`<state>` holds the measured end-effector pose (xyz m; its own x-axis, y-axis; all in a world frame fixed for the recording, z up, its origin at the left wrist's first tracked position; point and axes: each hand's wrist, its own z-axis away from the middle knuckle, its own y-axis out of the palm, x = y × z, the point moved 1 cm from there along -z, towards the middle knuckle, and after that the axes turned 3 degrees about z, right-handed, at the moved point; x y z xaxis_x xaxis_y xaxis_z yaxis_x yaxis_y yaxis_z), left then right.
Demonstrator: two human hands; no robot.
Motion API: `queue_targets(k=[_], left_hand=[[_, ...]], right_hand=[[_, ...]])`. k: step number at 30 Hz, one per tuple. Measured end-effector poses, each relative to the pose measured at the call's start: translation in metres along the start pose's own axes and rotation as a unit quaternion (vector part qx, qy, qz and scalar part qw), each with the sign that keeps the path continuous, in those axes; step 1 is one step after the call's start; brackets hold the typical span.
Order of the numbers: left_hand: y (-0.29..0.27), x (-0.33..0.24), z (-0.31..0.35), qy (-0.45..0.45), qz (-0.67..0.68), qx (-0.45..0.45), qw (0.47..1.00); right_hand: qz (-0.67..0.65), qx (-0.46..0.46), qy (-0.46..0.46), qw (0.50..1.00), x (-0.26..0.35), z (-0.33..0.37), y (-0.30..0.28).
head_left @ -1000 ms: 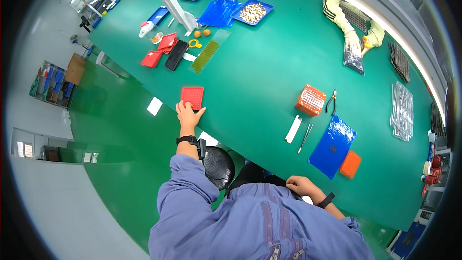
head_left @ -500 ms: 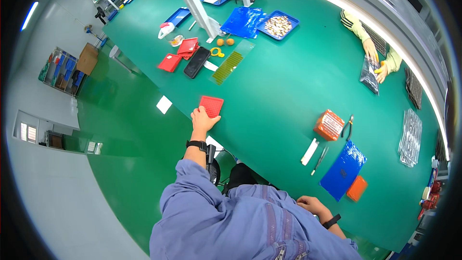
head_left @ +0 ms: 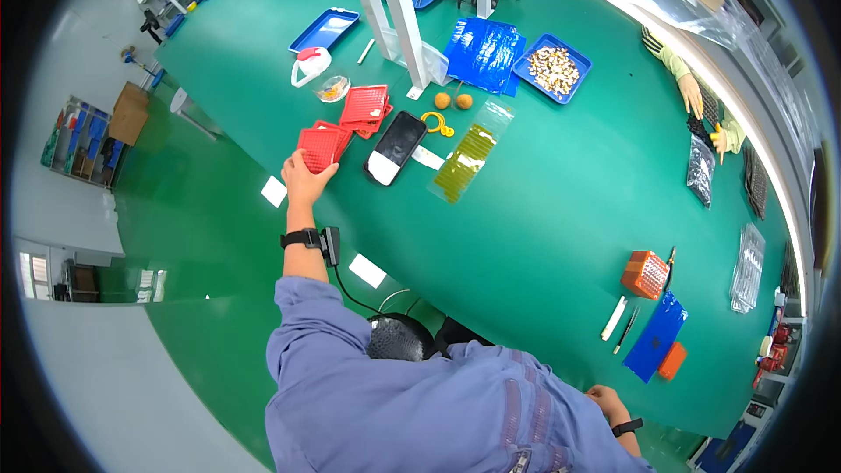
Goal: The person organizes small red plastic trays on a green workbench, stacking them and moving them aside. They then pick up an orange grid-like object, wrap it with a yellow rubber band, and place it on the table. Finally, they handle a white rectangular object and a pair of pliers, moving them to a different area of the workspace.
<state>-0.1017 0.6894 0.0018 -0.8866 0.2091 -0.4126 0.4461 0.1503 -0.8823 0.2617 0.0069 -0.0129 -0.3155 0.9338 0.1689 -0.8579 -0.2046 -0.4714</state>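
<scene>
My left hand [head_left: 307, 180] reaches to the table's left part and grips the near edge of a shallow red square tray [head_left: 317, 145] with a gridded surface. This tray lies against similar red trays; a further stack of red trays [head_left: 363, 105] sits just beyond. To the right of the hand are a black phone [head_left: 399, 138] with a white paper piece on its lower end and a yellow ring-shaped item [head_left: 435, 123]. My right hand [head_left: 606, 400] rests by the table's near edge, close to my jacket. Its fingers are mostly hidden, and no object shows in it.
A clear sheet with olive strips [head_left: 469, 162] lies past the phone. Farther back are a blue tray of small pieces [head_left: 554, 70], blue bags [head_left: 484, 54] and a metal post [head_left: 399, 17]. An orange block [head_left: 646, 274] sits right. Another person's hands [head_left: 692, 96] handle a dark bag.
My left hand has carried the red tray forward and left, up to the other red trays. My view has shifted, so the table items appear displaced. The right hand stays near my body.
</scene>
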Motion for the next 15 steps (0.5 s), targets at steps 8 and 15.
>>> queue_targets(k=[8,15], left_hand=[[0.040,0.004,-0.049,-0.038,-0.104,0.138,0.984],[0.045,0.040,-0.062,-0.049,-0.031,0.160,0.985]], right_hand=[[-0.059,-0.031,0.024,0.997,0.036,0.015,-0.002],[-0.027,-0.012,0.016,0.999,0.063,0.016,-0.004]])
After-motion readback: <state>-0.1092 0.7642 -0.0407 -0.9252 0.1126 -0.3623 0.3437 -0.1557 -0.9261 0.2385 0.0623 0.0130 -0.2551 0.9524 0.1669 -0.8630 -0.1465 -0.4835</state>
